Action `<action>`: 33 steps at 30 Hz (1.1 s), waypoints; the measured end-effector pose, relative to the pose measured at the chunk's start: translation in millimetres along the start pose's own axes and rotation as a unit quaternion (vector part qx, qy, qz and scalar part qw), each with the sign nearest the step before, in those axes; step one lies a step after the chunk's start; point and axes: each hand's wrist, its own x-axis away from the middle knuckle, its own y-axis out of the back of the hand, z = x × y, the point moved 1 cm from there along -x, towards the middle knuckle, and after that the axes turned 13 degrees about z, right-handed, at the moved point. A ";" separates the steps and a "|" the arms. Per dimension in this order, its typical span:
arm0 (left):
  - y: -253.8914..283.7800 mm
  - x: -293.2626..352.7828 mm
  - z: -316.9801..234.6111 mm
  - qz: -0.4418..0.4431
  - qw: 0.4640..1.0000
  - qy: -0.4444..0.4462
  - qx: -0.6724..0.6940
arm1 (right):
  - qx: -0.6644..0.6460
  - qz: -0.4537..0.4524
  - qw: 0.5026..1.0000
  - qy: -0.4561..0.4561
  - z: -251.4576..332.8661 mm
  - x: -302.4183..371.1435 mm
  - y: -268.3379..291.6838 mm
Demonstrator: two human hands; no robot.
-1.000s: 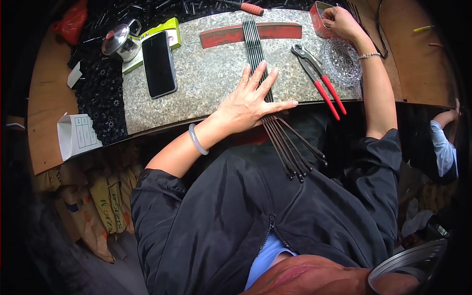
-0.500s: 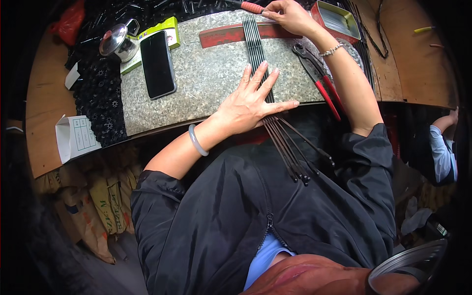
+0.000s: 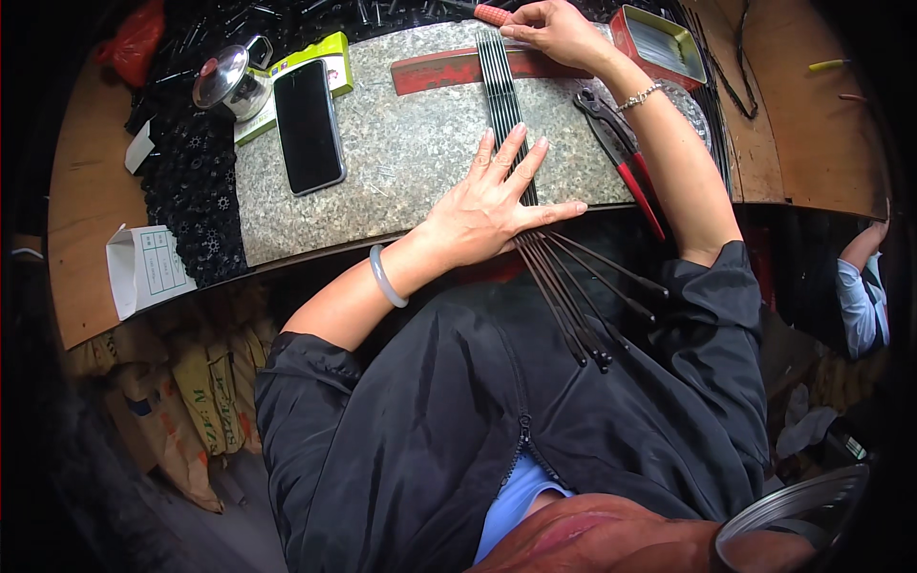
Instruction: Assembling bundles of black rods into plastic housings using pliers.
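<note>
My left hand [image 3: 487, 210] lies flat with spread fingers across a bundle of thin dark rods [image 3: 498, 81], pressing them against the stone slab [image 3: 401, 172]. Their far parts run side by side over a worn red bar [image 3: 439, 74]. Below the slab's front edge the knobbed near ends fan out above my lap. At the far ends of the rods, my right hand [image 3: 549, 33] is closed, thumb near forefinger; what it pinches is too small to make out. A red textured handle [image 3: 491, 14] shows by its fingertips. Red-handled pliers [image 3: 621, 158] lie beside my right forearm.
A black phone [image 3: 308, 129] rests on a green box [image 3: 336, 59], near a lidded metal pot [image 3: 229, 86]. An open red tin [image 3: 659, 48] of thin pieces stands far right. Small black gear-like parts [image 3: 205, 196] cover the left side. Another person's arm [image 3: 864, 248] shows at right.
The rods have shifted slightly to the right beneath my left hand, and their near ends are fanned wider. Both hands stay almost in place; the whole view has moved a little.
</note>
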 end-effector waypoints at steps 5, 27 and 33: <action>-1.9 2.1 1.0 -0.009 1.000 -0.002 0.007 | -0.040 0.044 0.992 -0.108 22.1 -9.3 5.7; -1.3 5.8 2.0 0.003 1.000 -0.004 -0.015 | -0.002 0.033 0.999 -0.039 27.8 -5.1 2.9; -0.9 3.9 2.8 -0.001 1.000 -0.007 -0.024 | 0.000 0.021 1.000 -0.011 39.4 -1.4 11.1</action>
